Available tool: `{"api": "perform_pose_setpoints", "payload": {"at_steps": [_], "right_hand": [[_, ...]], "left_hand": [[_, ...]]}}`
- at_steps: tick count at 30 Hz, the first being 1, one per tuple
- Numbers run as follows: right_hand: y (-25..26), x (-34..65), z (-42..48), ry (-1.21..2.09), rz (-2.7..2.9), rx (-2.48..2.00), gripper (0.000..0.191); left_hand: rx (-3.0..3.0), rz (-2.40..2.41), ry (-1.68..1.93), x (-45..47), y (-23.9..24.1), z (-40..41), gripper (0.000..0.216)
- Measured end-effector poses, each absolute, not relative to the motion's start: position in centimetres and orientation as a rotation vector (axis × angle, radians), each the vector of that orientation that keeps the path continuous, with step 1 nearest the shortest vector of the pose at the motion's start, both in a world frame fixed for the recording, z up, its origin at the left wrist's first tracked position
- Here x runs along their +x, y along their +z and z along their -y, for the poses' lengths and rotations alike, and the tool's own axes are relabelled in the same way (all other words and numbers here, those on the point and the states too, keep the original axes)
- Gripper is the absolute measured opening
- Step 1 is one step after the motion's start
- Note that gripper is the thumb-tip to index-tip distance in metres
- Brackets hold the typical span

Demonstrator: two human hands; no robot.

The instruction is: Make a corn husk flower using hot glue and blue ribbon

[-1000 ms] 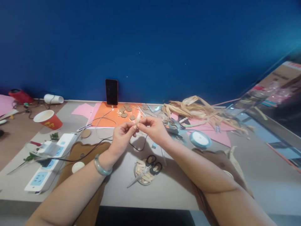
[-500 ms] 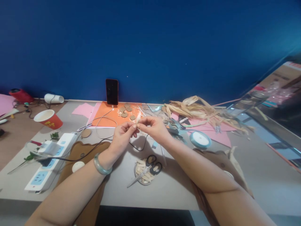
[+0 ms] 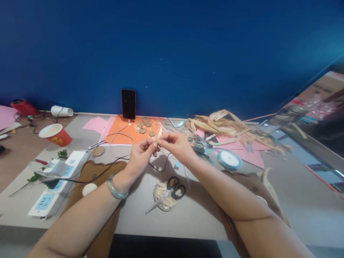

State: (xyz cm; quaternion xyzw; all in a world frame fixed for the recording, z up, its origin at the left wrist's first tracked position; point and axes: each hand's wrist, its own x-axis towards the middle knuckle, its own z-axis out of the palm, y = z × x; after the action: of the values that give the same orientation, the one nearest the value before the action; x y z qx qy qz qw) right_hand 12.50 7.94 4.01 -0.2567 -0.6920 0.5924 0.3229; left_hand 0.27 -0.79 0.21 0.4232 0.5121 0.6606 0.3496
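My left hand [image 3: 140,157] and my right hand [image 3: 176,146] meet above the grey table, fingertips pinched together on a small pale strip of dried husk [image 3: 159,135] that sticks up between them. A green bangle [image 3: 116,189] is on my left wrist. Below the hands, black-handled scissors [image 3: 169,191] lie across a round disc covered with pale husk pieces [image 3: 161,193].
A phone [image 3: 128,104] leans on the blue wall above orange paper [image 3: 120,134] with brown discs. A heap of dried husks [image 3: 228,127], pink paper [image 3: 249,154] and a ribbon spool [image 3: 228,159] lie right. A power strip [image 3: 55,184], cables and a red cup [image 3: 55,134] are left.
Almost nothing has moved; both hands stay pinched on the husk strip, with only slight finger shifts.
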Motion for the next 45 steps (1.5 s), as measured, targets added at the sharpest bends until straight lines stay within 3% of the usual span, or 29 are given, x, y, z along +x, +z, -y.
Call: {"api": "perform_pose_setpoints", "payload": {"at_steps": [15,29,45], "right_hand": [[4.3,12.8,-7.9,1.420,1.941,-0.694,0.014],[4.5,13.0,-8.0,1.408,1.964,-0.669,0.015],[4.2,12.7,-7.9,1.362,1.927,-0.705,0.017]], "left_hand": [[0.987,-1.312,1.620,0.2,0.9,0.9,0.030],[0.728,-1.031,1.593,-0.2,0.3,0.4,0.023],[0.857,-1.243,1.602,0.5,1.4,0.9,0.025]]}}
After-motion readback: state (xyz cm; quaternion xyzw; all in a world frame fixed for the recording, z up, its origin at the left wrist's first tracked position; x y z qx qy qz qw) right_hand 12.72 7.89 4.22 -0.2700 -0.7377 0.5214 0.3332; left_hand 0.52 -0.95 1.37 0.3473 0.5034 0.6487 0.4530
